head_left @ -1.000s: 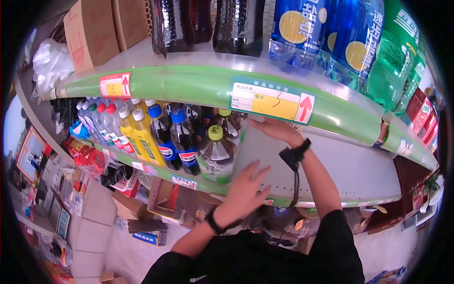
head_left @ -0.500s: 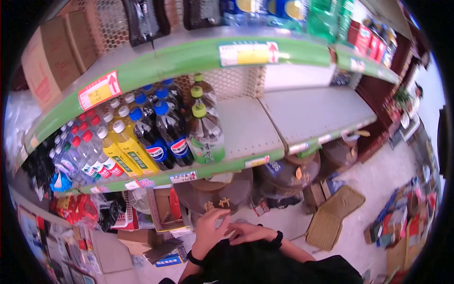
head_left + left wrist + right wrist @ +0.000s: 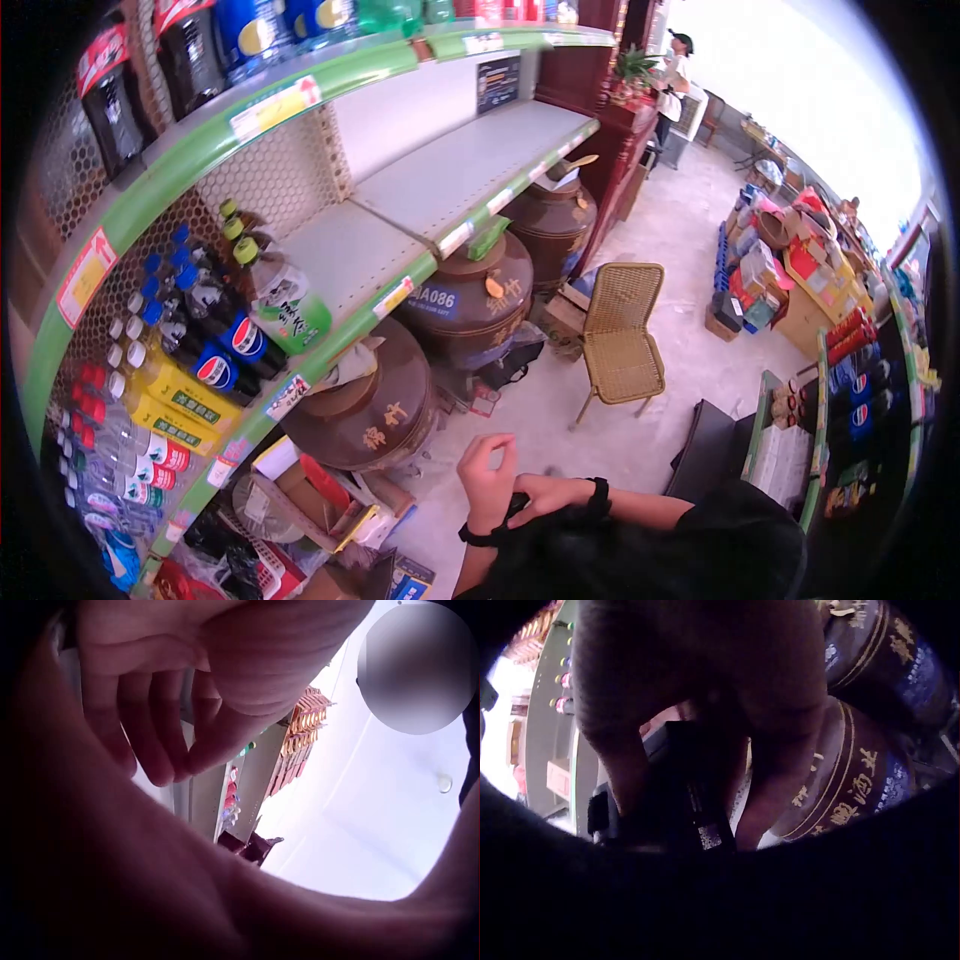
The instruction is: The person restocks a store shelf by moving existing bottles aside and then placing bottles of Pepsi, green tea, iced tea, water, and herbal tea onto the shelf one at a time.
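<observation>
Low in front of the body, both hands meet beside the black shirt in the head view. My left hand [image 3: 487, 478] is raised with its fingers loosely bent and nothing in them. My right hand [image 3: 548, 494] reaches across to the left wrist. In the right wrist view its thumb and fingers grip a small black box-shaped device [image 3: 682, 795] with a square printed code. That device sits at the left wristband [image 3: 482, 538]. The left wrist view shows the left fingers [image 3: 161, 742] curving toward the thumb.
A green-edged shelf [image 3: 345, 335] runs along the left, with cola bottles [image 3: 235, 325], yellow drinks [image 3: 175, 405] and a green-labelled bottle [image 3: 285, 300]. Below stand large brown jars [image 3: 365, 405]. A wicker chair [image 3: 625, 335] is ahead; boxes [image 3: 760, 275] and a person [image 3: 675, 85] are farther off.
Both hands have come away from the shelf and down to the body, where the right now grips the device at the left wrist. The head view has swung right toward the aisle.
</observation>
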### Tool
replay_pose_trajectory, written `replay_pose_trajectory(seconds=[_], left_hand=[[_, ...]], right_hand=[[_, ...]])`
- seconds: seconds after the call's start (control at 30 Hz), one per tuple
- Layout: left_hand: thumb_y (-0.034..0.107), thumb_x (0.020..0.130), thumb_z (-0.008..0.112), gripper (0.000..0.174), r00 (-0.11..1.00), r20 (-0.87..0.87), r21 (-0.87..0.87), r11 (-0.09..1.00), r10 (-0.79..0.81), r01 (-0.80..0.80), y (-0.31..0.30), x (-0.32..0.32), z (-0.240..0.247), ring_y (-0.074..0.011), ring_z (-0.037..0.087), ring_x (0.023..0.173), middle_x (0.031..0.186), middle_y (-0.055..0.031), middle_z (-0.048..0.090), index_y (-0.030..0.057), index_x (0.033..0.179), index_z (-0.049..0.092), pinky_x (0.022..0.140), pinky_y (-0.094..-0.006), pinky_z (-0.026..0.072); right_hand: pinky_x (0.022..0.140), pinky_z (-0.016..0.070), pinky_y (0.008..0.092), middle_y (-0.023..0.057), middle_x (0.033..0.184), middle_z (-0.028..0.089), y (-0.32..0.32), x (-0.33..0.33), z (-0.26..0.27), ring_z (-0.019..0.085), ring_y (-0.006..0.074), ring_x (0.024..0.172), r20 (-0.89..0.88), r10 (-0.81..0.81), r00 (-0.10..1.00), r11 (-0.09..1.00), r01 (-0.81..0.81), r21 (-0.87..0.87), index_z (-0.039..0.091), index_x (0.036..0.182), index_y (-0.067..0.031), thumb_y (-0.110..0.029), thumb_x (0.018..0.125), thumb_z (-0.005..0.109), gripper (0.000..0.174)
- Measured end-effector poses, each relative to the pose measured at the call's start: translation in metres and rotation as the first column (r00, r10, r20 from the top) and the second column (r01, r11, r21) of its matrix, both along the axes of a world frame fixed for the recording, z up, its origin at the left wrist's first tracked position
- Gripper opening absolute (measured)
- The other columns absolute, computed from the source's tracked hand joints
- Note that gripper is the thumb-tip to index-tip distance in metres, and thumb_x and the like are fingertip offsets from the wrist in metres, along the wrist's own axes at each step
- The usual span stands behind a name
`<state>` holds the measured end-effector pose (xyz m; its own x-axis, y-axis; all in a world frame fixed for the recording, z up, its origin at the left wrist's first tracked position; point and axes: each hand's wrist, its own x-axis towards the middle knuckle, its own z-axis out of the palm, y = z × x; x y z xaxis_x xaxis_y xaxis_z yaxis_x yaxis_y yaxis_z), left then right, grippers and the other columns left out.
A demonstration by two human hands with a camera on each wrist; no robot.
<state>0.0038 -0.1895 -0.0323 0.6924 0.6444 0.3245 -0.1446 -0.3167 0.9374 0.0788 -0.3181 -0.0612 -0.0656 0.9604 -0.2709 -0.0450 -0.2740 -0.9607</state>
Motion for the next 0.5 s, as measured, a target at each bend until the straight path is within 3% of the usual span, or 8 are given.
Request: replay_pose_trajectory(seconds=[0.13,0.17,0.27,0.3,0.37,0.43,0.47,0.5], left_hand=[[-0.002,0.083,0.073,0.012,0.99,0.012,0.373,0.919,-0.142,0.127,-0.037,0.033,0.005,-0.0298,0.071,0.083,0.089,-0.0113,0.072,0.0035,0.094,0.072,0.075,-0.0362,0.0554],[-0.001,0.084,0.073,0.011,0.982,-0.01,0.387,0.904,-0.191,0.18,-0.049,0.042,0.004,-0.0293,0.072,0.083,0.089,-0.0111,0.072,0.0033,0.094,0.072,0.075,-0.0358,0.0558],[0.0,0.086,0.073,0.009,0.909,0.007,0.134,0.901,-0.417,0.413,-0.095,0.071,0.003,-0.0263,0.073,0.082,0.089,-0.0113,0.073,0.002,0.095,0.073,0.076,-0.0342,0.0567],[0.002,0.088,0.074,0.009,0.881,0.01,-0.071,0.878,-0.473,0.473,-0.113,0.081,-0.008,-0.0216,0.074,0.083,0.09,-0.0107,0.075,0.0004,0.096,0.074,0.077,-0.0321,0.0575],[0.003,0.089,0.074,0.009,0.879,-0.038,-0.112,0.876,-0.475,0.468,-0.155,0.096,-0.011,-0.0193,0.074,0.083,0.091,-0.01,0.075,0.0,0.097,0.074,0.077,-0.0312,0.0577],[0.005,0.09,0.073,0.011,0.848,-0.102,-0.165,0.85,-0.52,0.501,-0.201,0.11,-0.016,-0.0171,0.074,0.084,0.091,-0.0092,0.076,-0.0002,0.1,0.074,0.077,-0.0302,0.0577],[0.006,0.091,0.074,0.012,0.795,-0.142,-0.237,0.8,-0.59,0.551,-0.228,0.114,-0.014,-0.0166,0.074,0.083,0.093,-0.0101,0.076,-0.0002,0.101,0.074,0.076,-0.0303,0.0577],[0.01,0.092,0.075,0.018,0.709,-0.195,-0.237,0.734,-0.678,0.637,-0.255,0.118,-0.018,-0.0173,0.074,0.085,0.096,-0.0109,0.076,0.0004,0.107,0.074,0.078,-0.0311,0.0578]], right_hand=[[0.101,0.0498,0.034,0.0127,0.119,0.073,-0.053,0.014,-0.015,0.065,0.0183,0.109,-0.064,-0.196,0.979,0.98,0.196,0.007,0.066,0.125,0.006,-0.024,0.089,0.082,0.049],[0.101,0.0498,0.0341,0.0123,0.12,0.073,-0.067,0.014,-0.017,0.065,0.0185,0.11,-0.033,-0.237,0.971,0.971,0.238,0.009,0.066,0.126,0.0057,-0.024,0.09,0.081,0.049],[0.103,0.0499,0.0347,0.0112,0.121,0.073,-0.117,0.026,-0.01,0.066,0.0192,0.111,0.011,-0.338,0.941,0.941,0.337,0.011,0.065,0.128,0.0054,-0.026,0.093,0.08,0.049],[0.103,0.0498,0.0349,0.011,0.121,0.072,-0.138,0.031,-0.006,0.066,0.0196,0.111,-0.025,-0.349,0.937,0.937,0.349,-0.001,0.065,0.129,0.0055,-0.026,0.094,0.079,0.05],[0.101,0.0521,0.0347,0.0119,0.121,0.073,-0.188,0.04,-0.004,0.067,0.0182,0.11,-0.046,-0.464,0.885,0.884,0.466,0.04,0.065,0.131,0.002,-0.021,0.099,0.072,0.039],[0.097,0.055,0.0355,0.0118,0.119,0.073,-0.256,0.057,-0.039,0.069,0.0189,0.107,-0.102,-0.788,0.607,0.613,0.788,-0.048,0.066,0.131,0.0007,-0.021,0.1,0.071,0.038],[0.095,0.0564,0.036,0.0117,0.118,0.073,-0.291,0.062,-0.051,0.07,0.0192,0.106,-0.129,-0.898,0.42,0.434,0.895,-0.106,0.066,0.131,0.0001,-0.021,0.1,0.07,0.038],[0.093,0.0576,0.0361,0.0109,0.116,0.074,-0.326,0.067,-0.049,0.071,0.0195,0.104,-0.077,-0.962,0.262,0.265,0.963,-0.043,0.066,0.129,-0.0003,-0.021,0.1,0.07,0.035]])
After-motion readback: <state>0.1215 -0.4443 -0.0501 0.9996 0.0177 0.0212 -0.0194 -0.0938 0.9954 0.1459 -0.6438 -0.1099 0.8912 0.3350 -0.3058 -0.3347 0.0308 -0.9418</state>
